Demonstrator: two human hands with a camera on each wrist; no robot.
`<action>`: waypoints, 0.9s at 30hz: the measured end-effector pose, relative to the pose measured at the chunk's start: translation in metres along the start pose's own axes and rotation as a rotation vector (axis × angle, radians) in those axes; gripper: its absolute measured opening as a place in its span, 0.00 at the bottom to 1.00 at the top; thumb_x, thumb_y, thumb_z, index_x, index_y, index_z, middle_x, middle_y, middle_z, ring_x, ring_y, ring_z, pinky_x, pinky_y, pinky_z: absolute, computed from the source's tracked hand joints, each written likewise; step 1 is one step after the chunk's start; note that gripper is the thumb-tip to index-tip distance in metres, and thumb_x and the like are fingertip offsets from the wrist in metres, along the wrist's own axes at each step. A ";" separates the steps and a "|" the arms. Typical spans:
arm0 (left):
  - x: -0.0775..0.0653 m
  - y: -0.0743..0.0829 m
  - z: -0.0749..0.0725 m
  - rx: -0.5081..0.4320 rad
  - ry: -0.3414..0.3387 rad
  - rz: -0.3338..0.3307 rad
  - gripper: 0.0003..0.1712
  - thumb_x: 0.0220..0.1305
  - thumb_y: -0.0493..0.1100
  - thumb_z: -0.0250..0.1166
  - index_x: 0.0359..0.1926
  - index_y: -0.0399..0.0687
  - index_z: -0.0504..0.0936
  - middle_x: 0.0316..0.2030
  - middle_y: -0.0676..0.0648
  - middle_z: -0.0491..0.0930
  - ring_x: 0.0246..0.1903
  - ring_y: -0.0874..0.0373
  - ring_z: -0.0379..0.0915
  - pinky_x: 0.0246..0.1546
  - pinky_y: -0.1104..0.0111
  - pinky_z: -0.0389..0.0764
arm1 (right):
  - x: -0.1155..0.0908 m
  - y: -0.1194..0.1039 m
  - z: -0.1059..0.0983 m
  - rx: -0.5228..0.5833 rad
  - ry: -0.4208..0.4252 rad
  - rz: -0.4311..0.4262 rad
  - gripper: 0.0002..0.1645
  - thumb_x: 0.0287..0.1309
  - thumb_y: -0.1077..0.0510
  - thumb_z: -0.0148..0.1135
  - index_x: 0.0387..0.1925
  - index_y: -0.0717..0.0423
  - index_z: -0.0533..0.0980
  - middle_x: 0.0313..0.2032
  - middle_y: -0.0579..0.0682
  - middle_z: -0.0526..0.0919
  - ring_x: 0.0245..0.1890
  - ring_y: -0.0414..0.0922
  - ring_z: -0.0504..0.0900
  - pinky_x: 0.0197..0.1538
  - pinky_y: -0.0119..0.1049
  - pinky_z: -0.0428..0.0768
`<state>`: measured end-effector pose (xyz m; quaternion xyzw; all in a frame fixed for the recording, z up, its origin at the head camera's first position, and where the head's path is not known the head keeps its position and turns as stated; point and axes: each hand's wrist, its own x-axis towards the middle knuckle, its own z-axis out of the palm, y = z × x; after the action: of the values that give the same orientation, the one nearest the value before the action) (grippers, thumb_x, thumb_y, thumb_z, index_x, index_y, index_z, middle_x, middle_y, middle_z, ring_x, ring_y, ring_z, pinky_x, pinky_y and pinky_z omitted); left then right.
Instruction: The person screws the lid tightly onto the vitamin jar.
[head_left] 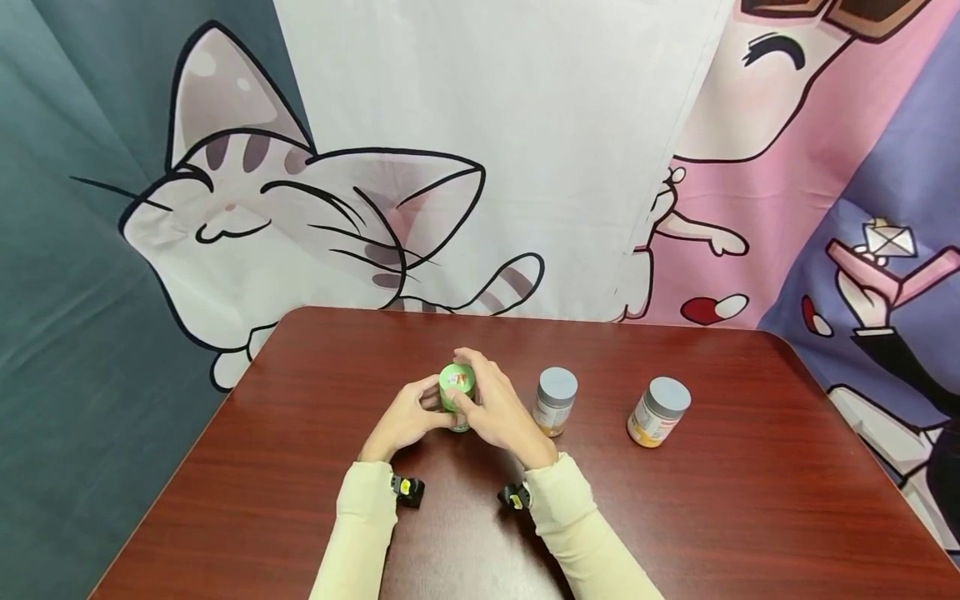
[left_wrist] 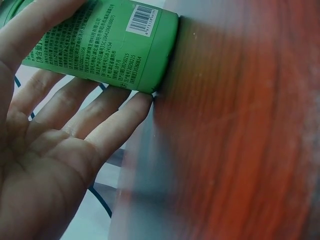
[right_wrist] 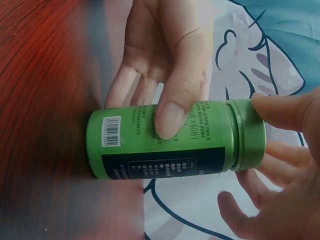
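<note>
A green supplement bottle (head_left: pixel 449 399) stands upright on the table between both hands. My left hand (head_left: pixel 408 419) holds the bottle body, thumb pressed on the printed label and fingers around the far side; the left wrist view shows the bottle's barcode and small print (left_wrist: pixel 115 45). Up at the top, my right hand (head_left: pixel 495 404) grips the green screw cap (right_wrist: pixel 251 135), its thumb at the cap's edge and the fingers behind it. In the right wrist view the cap sits on the bottle neck with a narrow groove below it.
Two white jars with grey lids stand to the right: one jar (head_left: pixel 555 400) close beside my right wrist, the other jar (head_left: pixel 658 411) farther right. The brown wooden table (head_left: pixel 750 500) ends at a cartoon-printed curtain (head_left: pixel 562 167) behind.
</note>
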<state>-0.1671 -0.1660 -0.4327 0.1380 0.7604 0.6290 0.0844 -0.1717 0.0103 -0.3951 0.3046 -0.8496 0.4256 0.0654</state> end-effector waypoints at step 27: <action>-0.003 0.009 0.001 0.033 -0.002 0.001 0.35 0.49 0.38 0.71 0.59 0.43 0.69 0.51 0.44 0.76 0.50 0.55 0.74 0.46 0.66 0.76 | -0.002 0.004 -0.003 0.094 -0.068 0.027 0.41 0.54 0.53 0.63 0.67 0.43 0.55 0.61 0.43 0.65 0.60 0.40 0.64 0.58 0.50 0.62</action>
<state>-0.1626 -0.1645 -0.4241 0.1403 0.7706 0.6161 0.0823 -0.1732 0.0149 -0.3969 0.3102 -0.8344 0.4554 0.0164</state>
